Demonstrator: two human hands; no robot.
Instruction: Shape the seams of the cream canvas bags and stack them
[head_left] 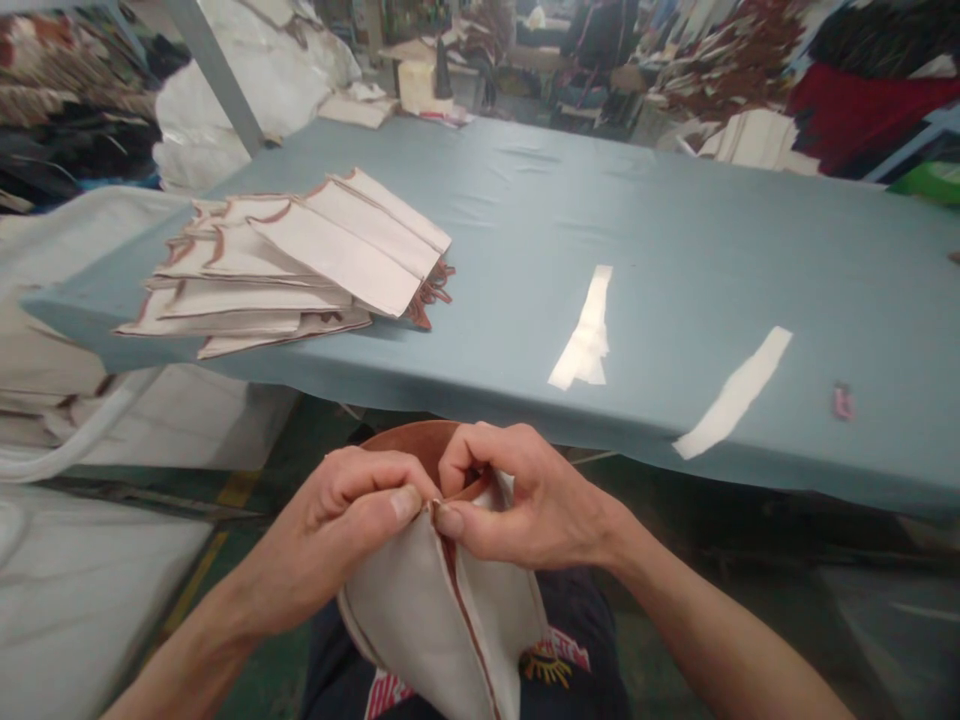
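Observation:
A leather boot shaft (420,610), turned with its off-white side outward, hangs over my lap. A brown seam runs down its front, and brown leather shows inside its open upper rim. My left hand (367,500) pinches the upper edge just left of the seam, thumb on the near side. Close beside it, my right hand (517,500) pinches the same edge on the right of the seam, its index finger bent over the rim. The fingertips of both hands almost meet at the seam's top. Anything small between them is hidden.
On the blue-grey table (675,230) lies a pile of similar off-white pieces (300,260) with brown edges. Two whitish strips (589,335) and a small pink object (843,402) are to the right. A white-framed cart (90,420) stands left. Material heaps (727,60) fill the background.

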